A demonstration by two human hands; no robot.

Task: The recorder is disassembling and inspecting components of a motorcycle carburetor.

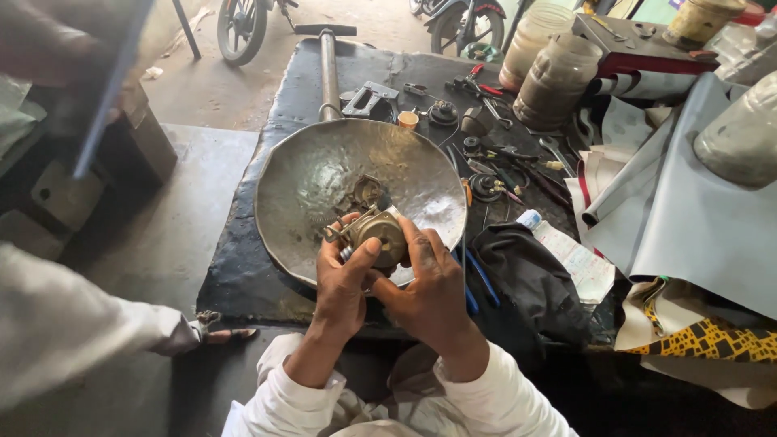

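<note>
Both hands meet over the near rim of a wide metal bowl resting on a dark mat. The left hand clasps a small brass-coloured engine part from below, thumb pressed on its round face. The right hand grips the same part from the right side, fingers wrapped behind it. Spanners and pliers lie scattered beyond.

Before you lies a black mat with a wide, dented metal bowl at its middle. Toward its far right edge sit scattered wrenches and pliers and two cloudy plastic jars. A black cloth lies at its near right corner, grey sheeting beyond it.
</note>
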